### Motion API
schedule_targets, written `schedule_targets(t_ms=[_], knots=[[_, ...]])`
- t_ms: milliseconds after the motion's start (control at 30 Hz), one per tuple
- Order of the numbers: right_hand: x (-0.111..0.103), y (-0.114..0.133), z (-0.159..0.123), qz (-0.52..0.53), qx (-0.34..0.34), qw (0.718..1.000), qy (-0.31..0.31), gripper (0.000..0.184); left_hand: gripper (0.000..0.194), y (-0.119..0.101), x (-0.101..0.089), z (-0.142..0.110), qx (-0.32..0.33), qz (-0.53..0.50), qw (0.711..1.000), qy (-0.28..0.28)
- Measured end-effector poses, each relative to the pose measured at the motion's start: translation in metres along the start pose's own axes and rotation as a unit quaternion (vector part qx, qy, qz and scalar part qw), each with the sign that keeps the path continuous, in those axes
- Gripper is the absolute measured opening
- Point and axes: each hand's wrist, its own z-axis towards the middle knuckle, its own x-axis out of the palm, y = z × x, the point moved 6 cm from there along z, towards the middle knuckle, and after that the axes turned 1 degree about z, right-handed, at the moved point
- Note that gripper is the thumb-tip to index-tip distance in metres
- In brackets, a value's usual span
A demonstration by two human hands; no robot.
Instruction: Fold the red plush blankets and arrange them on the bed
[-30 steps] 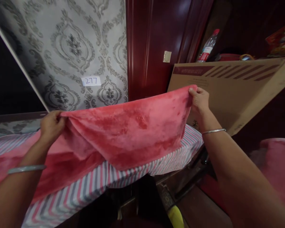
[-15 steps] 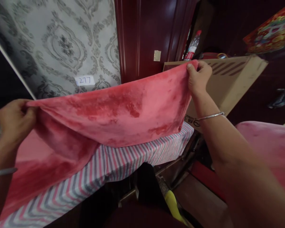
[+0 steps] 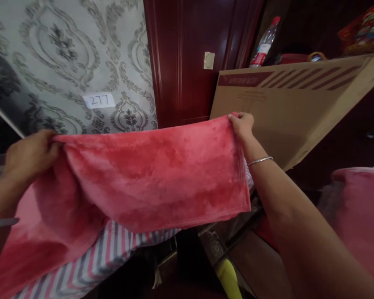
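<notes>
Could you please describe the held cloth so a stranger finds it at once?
Start at the damask-patterned wall, behind a striped cloth. Over this, the left hand and right hand hold the red-pink plush cloth by its top edge. It is mottled, not striped, and held, unlike the pink fabric at far right.

Lighting was dim and uneven; the position of its source could not be determined. The wall (image 3: 62, 45) read brightest, falling into shadow toward the left edge. The door (image 3: 191, 29) carried a faint sheen along its mouldings. The cloth (image 3: 162, 178) was moderately lit, with darker shading in the fold beside the left hand (image 3: 31, 153), which was blurred. The right hand (image 3: 243, 126) was clearer. Small print on the carton (image 3: 255, 112) was illegible. Deep shadow obscured the bottom centre. Wide-angle distortion stretched the right forearm (image 3: 299, 220) toward the lower corner.
</notes>
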Motion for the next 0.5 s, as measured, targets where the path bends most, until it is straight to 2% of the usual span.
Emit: schedule_targets(t_ms=[67,167,333,500], knots=[[0.026,-0.025,-0.002,-0.028,0.049,0.998,0.020,0.020,0.054,-0.020,0.019,0.004,-0.017,0.022,0.997,0.072],[0.063,-0.057,-0.004,-0.060,0.103,0.991,0.055,0.018,0.055,-0.040,0.053,0.016,-0.008,0.030,0.992,0.122],[0.118,-0.101,0.001,-0.082,0.134,0.984,0.089,0.019,0.055,-0.057,0.110,0.034,-0.003,0.048,0.984,0.169],[0.161,-0.126,0.012,-0.082,0.131,0.979,0.136,0.020,0.057,-0.064,0.143,0.044,-0.041,0.073,0.981,0.175]])
